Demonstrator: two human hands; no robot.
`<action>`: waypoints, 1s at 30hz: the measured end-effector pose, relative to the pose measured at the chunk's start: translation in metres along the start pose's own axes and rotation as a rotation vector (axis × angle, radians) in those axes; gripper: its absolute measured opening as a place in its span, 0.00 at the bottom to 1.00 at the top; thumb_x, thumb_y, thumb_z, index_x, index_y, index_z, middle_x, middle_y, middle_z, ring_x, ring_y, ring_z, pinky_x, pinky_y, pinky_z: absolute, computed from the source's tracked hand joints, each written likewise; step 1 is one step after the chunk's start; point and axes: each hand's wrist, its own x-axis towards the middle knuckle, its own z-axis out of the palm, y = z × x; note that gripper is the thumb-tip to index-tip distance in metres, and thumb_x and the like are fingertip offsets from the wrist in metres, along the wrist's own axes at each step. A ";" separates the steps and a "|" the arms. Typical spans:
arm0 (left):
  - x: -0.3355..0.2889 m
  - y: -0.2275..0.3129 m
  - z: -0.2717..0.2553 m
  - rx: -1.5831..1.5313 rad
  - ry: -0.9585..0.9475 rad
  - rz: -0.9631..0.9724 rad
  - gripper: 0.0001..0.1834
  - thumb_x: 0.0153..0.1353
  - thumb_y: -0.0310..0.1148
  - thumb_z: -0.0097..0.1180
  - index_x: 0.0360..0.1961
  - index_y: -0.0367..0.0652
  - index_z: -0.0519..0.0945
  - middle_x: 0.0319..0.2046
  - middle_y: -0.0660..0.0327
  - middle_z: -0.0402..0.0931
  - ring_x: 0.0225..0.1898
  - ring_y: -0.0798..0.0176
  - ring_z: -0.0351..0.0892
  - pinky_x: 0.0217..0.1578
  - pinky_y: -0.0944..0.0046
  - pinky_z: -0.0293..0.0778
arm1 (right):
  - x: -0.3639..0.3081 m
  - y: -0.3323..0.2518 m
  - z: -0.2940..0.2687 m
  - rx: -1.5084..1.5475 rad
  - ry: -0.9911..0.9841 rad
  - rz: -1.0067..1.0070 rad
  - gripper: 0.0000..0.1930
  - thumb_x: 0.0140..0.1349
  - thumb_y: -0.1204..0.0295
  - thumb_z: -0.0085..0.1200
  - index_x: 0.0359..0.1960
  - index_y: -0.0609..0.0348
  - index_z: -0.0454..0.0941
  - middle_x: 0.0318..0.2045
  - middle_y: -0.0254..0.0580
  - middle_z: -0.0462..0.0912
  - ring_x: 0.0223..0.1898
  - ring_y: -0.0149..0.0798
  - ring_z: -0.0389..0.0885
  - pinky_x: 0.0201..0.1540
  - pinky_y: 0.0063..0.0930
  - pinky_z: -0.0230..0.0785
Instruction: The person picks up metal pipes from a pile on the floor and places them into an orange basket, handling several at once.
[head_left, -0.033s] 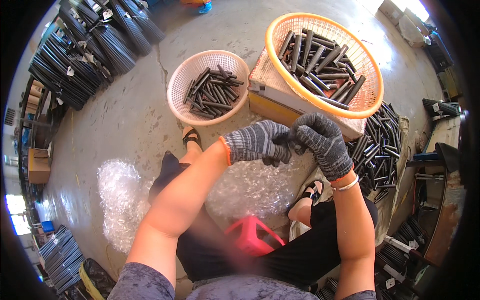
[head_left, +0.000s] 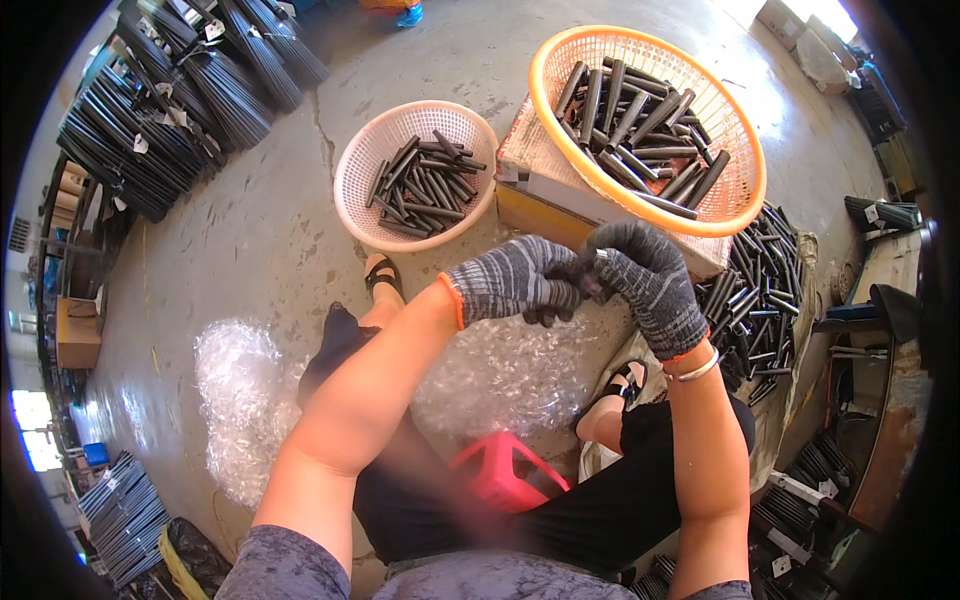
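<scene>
My left hand (head_left: pixel 515 282) and my right hand (head_left: pixel 643 282) wear grey striped knit gloves with orange cuffs. They meet in front of me with their fingers bent and closed, fingertips together. A small pale tip (head_left: pixel 601 254) shows at the right fingers; the rest of what they pinch is hidden by the gloves. Just beyond my right hand an orange-rimmed basket (head_left: pixel 748 205) holds short black tubes (head_left: pixel 628 122), tilted on a box. Beyond my left hand stands a pale pink basket (head_left: pixel 352 205) with smaller black tubes (head_left: pixel 432 188).
Clear plastic scraps (head_left: pixel 500 380) lie on the floor below my hands, with another pile (head_left: pixel 238 400) at left. A red plastic stool (head_left: pixel 497 472) is between my legs. Loose black tubes (head_left: pixel 765 300) heap at right. Bundled long rods (head_left: pixel 135 135) stand far left.
The fingers of my right hand have shifted slightly, and a small pale tip now shows between them. My left hand stays nearly in place.
</scene>
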 end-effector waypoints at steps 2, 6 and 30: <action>0.000 0.002 -0.003 0.034 0.161 0.019 0.08 0.58 0.30 0.53 0.37 0.39 0.79 0.25 0.64 0.78 0.27 0.71 0.78 0.27 0.72 0.75 | 0.003 -0.004 -0.005 -0.086 0.119 -0.083 0.13 0.54 0.78 0.59 0.42 0.59 0.74 0.33 0.32 0.79 0.31 0.24 0.74 0.31 0.17 0.69; 0.002 -0.027 -0.007 1.157 0.339 0.160 0.08 0.56 0.33 0.56 0.31 0.40 0.81 0.22 0.56 0.79 0.27 0.55 0.79 0.32 0.58 0.75 | 0.006 -0.010 -0.033 -0.180 0.308 -0.169 0.18 0.53 0.80 0.58 0.47 0.57 0.72 0.37 0.33 0.79 0.32 0.25 0.75 0.32 0.18 0.70; 0.014 -0.020 -0.008 1.116 0.738 0.468 0.24 0.45 0.26 0.60 0.48 0.40 0.74 0.47 0.50 0.73 0.50 0.47 0.71 0.53 0.56 0.67 | -0.034 0.015 0.002 -1.348 -0.442 -0.182 0.17 0.49 0.62 0.58 0.39 0.54 0.75 0.31 0.46 0.80 0.36 0.50 0.79 0.37 0.41 0.71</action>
